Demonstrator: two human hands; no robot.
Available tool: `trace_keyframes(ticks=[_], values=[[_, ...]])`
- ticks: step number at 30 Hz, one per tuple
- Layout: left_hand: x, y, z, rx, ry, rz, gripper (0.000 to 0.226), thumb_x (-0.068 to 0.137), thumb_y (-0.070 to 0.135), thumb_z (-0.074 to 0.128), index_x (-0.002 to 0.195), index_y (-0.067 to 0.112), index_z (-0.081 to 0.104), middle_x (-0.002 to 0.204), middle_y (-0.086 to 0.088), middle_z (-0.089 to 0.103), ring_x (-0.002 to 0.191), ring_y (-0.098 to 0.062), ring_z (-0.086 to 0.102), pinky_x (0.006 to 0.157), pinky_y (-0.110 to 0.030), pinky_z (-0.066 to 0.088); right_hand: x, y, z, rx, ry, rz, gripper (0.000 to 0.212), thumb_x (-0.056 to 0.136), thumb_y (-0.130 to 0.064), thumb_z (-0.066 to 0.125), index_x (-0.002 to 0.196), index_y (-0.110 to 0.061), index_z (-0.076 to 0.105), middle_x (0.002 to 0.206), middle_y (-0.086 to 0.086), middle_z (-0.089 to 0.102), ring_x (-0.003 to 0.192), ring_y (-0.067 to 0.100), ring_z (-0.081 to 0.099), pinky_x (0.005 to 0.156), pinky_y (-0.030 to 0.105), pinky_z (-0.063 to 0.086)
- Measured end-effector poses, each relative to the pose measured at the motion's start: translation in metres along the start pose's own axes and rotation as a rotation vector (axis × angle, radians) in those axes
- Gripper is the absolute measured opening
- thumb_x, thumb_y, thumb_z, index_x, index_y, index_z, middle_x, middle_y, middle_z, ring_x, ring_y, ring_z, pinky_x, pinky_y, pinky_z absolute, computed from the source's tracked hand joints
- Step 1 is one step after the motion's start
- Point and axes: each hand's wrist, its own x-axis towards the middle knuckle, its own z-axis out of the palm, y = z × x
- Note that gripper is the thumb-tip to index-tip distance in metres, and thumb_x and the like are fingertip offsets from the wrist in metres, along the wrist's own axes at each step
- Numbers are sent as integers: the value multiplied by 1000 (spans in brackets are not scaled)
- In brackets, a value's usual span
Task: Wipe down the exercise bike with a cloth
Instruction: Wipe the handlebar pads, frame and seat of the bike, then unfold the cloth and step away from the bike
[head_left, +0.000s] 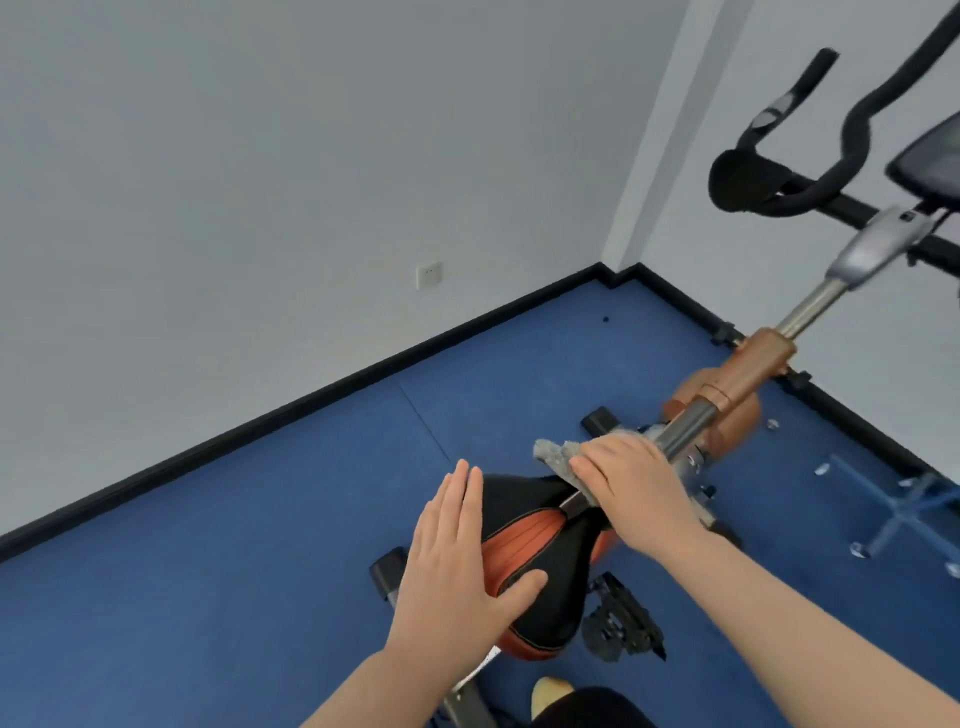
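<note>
Head view, looking down over both forearms.

Exercise bike (727, 395) standing on blue floor (234, 597), running from near centre toward far right. Black and orange saddle (545, 561) lying nearest, between the two hands. Grey metal tube (685, 423) rising from just beyond the saddle's far end into an orange-brown frame collar (748, 374), then continuing as a silver post (815, 306) up to black handlebars (810, 150) at far right. Dark console screen (930, 156) showing at the right edge, cut off by the frame.

Left hand (457, 571) lying flat against the left side of the saddle, fingers straight and close together, pointing far; thumb spreading out across the saddle top. Holding nothing.

Right hand (628, 478) pressing down on grey cloth (556, 457), fingers extended and lying over it, palm down. Cloth draping over the tube just beyond the saddle's far tip, a bunched end sticking out to the left of the fingertips. Cannot tell how far the fingers are curling under the far side.

Cloth therefore sitting under the right hand, and lying far and right of the left hand, apart from it.

Black pedal (621, 623) showing on the near right below the saddle. Black skirting (260, 421) edging the grey wall (260, 182); white wall socket (429, 275) sitting low on it. Blue metal bracket (893, 504) bolted to the floor at right.
</note>
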Motion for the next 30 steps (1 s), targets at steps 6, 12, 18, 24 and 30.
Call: trace_keyframes(ticks=[6, 12, 18, 24, 30], values=[[31, 17, -25, -140, 8, 305, 62, 91, 38, 64, 147, 31, 37, 149, 26, 25, 143, 2, 21, 118, -18, -5, -30, -55, -26, 436, 148, 422, 37, 104, -37, 34, 76, -27, 57, 75, -9, 60, 82, 14, 58, 72, 35, 42], [61, 39, -41, -237, -139, 753, 50, 85, 34, 70, 132, 32, 57, 141, 17, 48, 134, -1, 38, 120, -31, 13, -71, -85, -55, 906, 126, 684, 44, 102, -42, 36, 96, -13, 68, 97, 6, 71, 95, 22, 64, 87, 38, 47], [59, 60, -29, -293, -261, 999, 19, 87, 36, 60, 95, 25, 72, 119, 16, 64, 124, -1, 49, 121, -30, 12, -125, -106, -64, 1019, 87, 823, 40, 103, -33, 33, 102, -20, 70, 103, 3, 72, 99, 21, 66, 94, 40, 49], [28, 100, -8, -187, -283, 1137, 12, 88, 30, 63, 85, 19, 69, 80, 11, 65, 80, -9, 62, 113, -37, 28, -200, -106, -72, 869, 274, 831, 25, 96, -48, 49, 115, -40, 62, 117, -21, 64, 113, -3, 56, 95, 29, 43], [-16, 148, 16, -132, -299, 1199, 14, 86, 31, 60, 80, 20, 67, 78, 13, 66, 75, -7, 60, 108, -28, 29, -260, -100, -74, 579, 364, 851, 27, 80, -44, 73, 104, -40, 61, 101, -25, 67, 102, -5, 60, 88, 26, 48]])
